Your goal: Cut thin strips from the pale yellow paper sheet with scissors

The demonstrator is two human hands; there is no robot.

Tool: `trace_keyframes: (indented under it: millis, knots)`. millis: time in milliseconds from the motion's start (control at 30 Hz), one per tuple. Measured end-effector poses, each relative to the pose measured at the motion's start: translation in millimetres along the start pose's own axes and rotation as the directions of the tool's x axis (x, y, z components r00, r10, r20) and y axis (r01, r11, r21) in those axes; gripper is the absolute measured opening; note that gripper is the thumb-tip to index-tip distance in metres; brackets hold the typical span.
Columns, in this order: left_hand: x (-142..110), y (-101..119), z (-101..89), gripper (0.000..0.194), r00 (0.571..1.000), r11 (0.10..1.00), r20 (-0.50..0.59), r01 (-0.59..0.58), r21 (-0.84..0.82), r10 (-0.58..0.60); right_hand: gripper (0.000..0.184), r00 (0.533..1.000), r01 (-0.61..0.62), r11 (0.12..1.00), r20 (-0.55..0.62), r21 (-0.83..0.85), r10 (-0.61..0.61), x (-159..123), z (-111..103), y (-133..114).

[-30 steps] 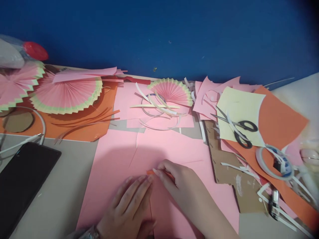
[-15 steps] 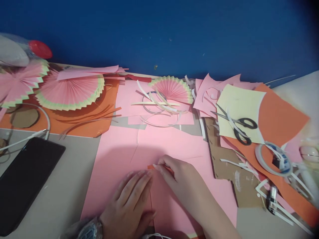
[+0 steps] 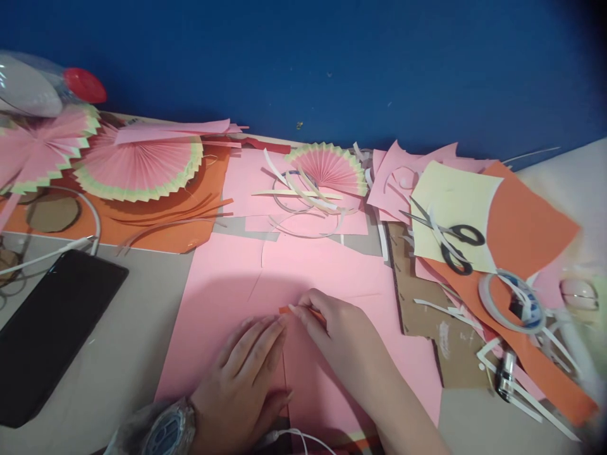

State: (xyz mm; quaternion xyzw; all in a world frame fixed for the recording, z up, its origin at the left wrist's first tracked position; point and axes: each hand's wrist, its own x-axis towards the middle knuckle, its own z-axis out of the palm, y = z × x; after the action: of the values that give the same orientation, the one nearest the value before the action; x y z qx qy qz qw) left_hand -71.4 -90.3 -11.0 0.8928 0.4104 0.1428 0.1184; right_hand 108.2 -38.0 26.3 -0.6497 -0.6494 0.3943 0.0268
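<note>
Pink paper sheets lie on the table in front of me, with a dark seam or edge running between my hands. My left hand rests flat on the pink paper, fingers stretched out and a watch on its wrist. Just right of it, my right hand pinches a small orange paper strip between thumb and fingers, low over the pink sheet. One end of the strip pokes out to the left, near my left fingertips. Its other part is mostly covered by my right fingers.
A black phone and a white cable lie at left. Pleated paper fans line the back. Scissors, a tape roll, cardboard and paper offcuts crowd the right. A blue panel stands behind.
The view has shifted slightly. Both hands keep nearly the same pose over the pink paper, with the orange strip still pinched in my right hand.
</note>
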Motion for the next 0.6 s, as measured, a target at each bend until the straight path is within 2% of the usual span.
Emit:
trace_keyframes:
  millis: [600]
  knots:
    - [-0.8,2.4,1.2,0.049,0.999,0.999,-0.026,0.024,-0.043,-0.026,0.018,1.0,-0.03,0.999,-0.003,-0.039,0.03,-0.3,0.7,-1.4]
